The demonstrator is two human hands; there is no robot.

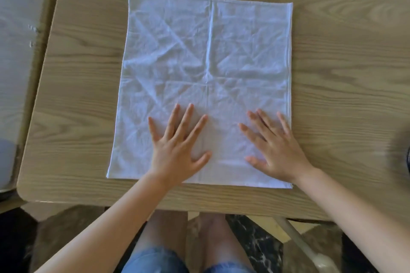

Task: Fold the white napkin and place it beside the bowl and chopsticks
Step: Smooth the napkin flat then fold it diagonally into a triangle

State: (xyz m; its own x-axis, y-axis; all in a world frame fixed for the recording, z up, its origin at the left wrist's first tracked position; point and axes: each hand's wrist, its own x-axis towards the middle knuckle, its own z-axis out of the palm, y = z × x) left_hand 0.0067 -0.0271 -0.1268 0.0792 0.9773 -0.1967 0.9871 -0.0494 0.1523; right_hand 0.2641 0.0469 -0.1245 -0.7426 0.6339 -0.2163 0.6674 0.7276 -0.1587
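Observation:
The white napkin [206,62] lies spread out flat on the wooden table [84,68], creased along its middle lines and wrinkled. My left hand [177,146] rests palm down on its near part, left of the centre crease, fingers spread. My right hand [273,146] lies flat on the near right part, its fingers close to the napkin's right edge. Neither hand grips the cloth. No bowl or chopsticks show in the view.
A second table or light surface [15,40] adjoins on the left. A dark object [407,159] peeks in at the right edge. The table's near edge runs just below the napkin, with my knees under it.

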